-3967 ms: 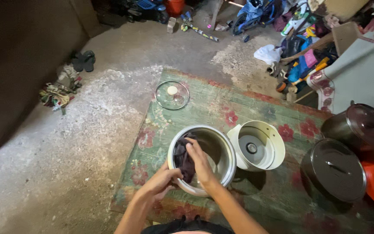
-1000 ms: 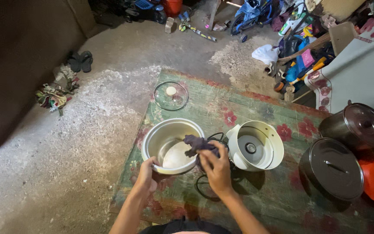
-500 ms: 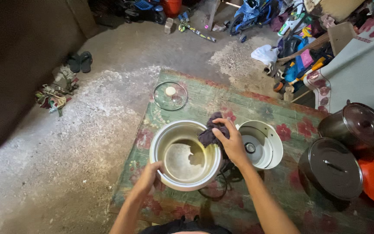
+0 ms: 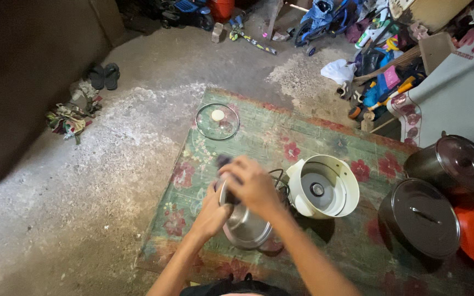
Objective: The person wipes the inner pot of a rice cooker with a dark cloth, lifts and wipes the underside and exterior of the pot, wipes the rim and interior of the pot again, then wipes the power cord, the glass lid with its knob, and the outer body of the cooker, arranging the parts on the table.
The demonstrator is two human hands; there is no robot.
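— Standing here, I see the metal inner pot (image 4: 246,225) tipped on its side above the flowered mat (image 4: 259,137), just left of the white cooker body (image 4: 325,189).

— And the hands?

— The left hand (image 4: 210,215) has its fingers closed on the pot's rim. The right hand (image 4: 253,185) is blurred, fingers curled over the top edge, a dark cloth (image 4: 224,161) peeking out beneath it.

— Anything nearby?

— A glass lid (image 4: 217,121) lies further up the mat.
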